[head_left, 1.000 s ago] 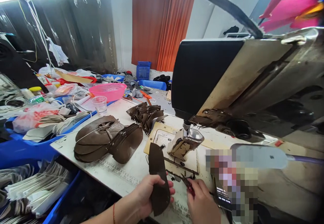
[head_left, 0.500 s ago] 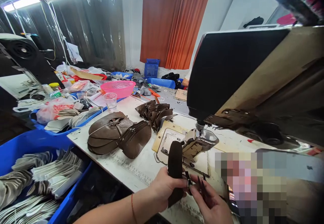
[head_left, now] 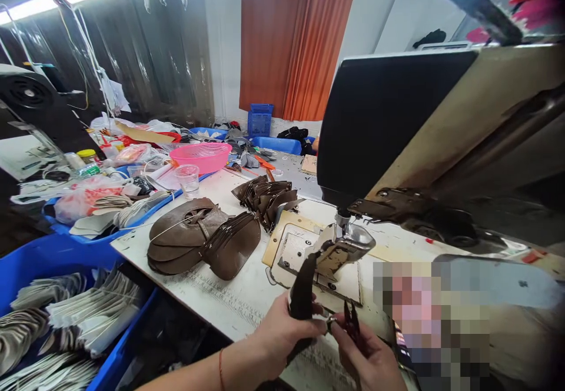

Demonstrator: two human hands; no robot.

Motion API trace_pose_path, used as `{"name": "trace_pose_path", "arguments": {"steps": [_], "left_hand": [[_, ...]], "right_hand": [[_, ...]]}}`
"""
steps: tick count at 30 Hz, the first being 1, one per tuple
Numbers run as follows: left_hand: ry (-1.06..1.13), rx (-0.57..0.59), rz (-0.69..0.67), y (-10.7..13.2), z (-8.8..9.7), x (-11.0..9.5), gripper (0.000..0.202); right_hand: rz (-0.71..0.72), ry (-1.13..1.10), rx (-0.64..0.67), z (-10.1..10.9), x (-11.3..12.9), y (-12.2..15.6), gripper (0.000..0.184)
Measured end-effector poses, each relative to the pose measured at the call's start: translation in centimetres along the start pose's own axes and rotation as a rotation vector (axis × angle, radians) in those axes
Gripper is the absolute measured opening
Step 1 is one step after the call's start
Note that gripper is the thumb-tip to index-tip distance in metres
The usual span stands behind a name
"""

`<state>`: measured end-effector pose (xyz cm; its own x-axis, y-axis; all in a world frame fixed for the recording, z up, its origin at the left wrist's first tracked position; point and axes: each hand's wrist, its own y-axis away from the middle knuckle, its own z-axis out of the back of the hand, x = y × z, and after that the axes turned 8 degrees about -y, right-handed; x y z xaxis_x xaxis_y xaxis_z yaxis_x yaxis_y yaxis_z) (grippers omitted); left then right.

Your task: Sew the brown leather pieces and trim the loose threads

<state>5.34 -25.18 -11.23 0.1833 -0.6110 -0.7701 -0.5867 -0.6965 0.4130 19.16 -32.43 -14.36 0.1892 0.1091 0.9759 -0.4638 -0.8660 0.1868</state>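
Note:
My left hand [head_left: 289, 329] pinches a dark brown leather-like piece [head_left: 302, 288], which stands upright and curved, edge turned toward me. Close beside it, my right hand [head_left: 368, 353] is closed around dark thread snips [head_left: 352, 319], their two points facing up. Thumb and finger of that hand also pinch a small dark bit at the piece's edge, too small to name. Just beyond the hands is the sewing machine's metal presser area [head_left: 342, 247]. Left of it lie a fanned stack of brown pieces [head_left: 236, 244], larger rounded brown pieces [head_left: 170, 232] and a bundle of brown strips [head_left: 267, 196].
The sewing machine head [head_left: 388, 126] overhangs the white table [head_left: 212, 302] on the right. A blue bin [head_left: 119, 355] of pale stacked pieces stands lower left. A plastic cup [head_left: 188, 180] and a pink basket [head_left: 205, 156] sit farther back.
The brown piece has turned and bent in my left hand, from showing its broad face to its narrow edge. Both hands stay close together; the view has shifted slightly.

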Motion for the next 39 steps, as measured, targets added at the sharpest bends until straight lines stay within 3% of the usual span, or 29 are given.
{"name": "trace_pose_path", "arguments": {"steps": [3,6,8,11,14,19,23,27,31,39], "left_hand": [[0.035,0.096,0.051,0.1,0.0,0.0,0.048],[0.078,0.068,0.173,-0.3,0.2,0.2,0.050],[0.068,0.045,0.183,-0.5,0.4,0.3,0.054],[0.025,0.016,0.053,-0.5,0.5,0.1,0.057],[-0.069,-0.045,-0.114,-0.2,0.3,-0.1,0.051],[-0.264,-0.120,-0.299,0.1,0.2,-0.2,0.038],[-0.221,-0.100,-0.252,0.3,0.3,-0.4,0.040],[-0.211,-0.083,-0.166,0.6,0.4,-0.7,0.042],[-0.176,-0.039,-0.093,0.6,0.4,-0.6,0.047],[-0.199,-0.020,-0.141,0.2,1.1,-0.5,0.045]], "right_hand": [[-0.027,-0.068,0.011,0.0,-0.1,0.0,0.039],[-0.009,-0.058,0.072,-0.5,0.6,0.3,0.035],[0.018,-0.051,0.077,-1.0,0.9,0.7,0.032],[0.008,-0.110,0.022,-1.7,0.7,1.2,0.036],[-0.092,-0.220,-0.039,-2.2,-0.4,1.4,0.049],[-0.196,-0.285,-0.050,-2.6,-1.5,1.4,0.061],[-0.218,-0.248,-0.027,-2.4,-1.5,1.3,0.059],[-0.123,-0.209,-0.096,-2.4,-1.8,1.1,0.051],[-0.047,-0.194,-0.057,-2.7,-1.8,1.1,0.043],[-0.124,-0.227,-0.050,-2.7,-1.0,1.8,0.050]]}}
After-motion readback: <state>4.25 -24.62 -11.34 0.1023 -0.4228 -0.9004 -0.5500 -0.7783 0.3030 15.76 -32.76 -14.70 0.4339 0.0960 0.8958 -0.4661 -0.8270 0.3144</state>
